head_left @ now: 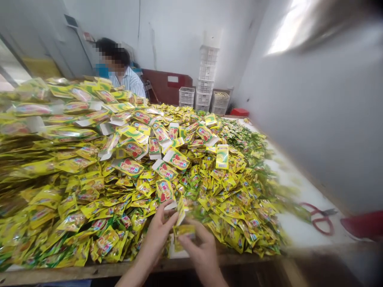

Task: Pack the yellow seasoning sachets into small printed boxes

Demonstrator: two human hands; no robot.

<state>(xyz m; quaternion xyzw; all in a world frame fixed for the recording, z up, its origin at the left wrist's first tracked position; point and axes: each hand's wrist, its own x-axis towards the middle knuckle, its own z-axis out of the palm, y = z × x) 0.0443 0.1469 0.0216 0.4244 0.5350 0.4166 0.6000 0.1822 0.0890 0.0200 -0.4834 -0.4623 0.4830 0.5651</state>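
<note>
Head view: left grip (163,226) holds carton (180,211), right grip (201,245) packet (186,230)

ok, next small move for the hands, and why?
I'd bring the right hand's yellow packet to the small carton in the left hand and try sliding it in: they're close together, and nearby cartons show white end flaps sticking out. Blur hides whether this one's open.
</note>
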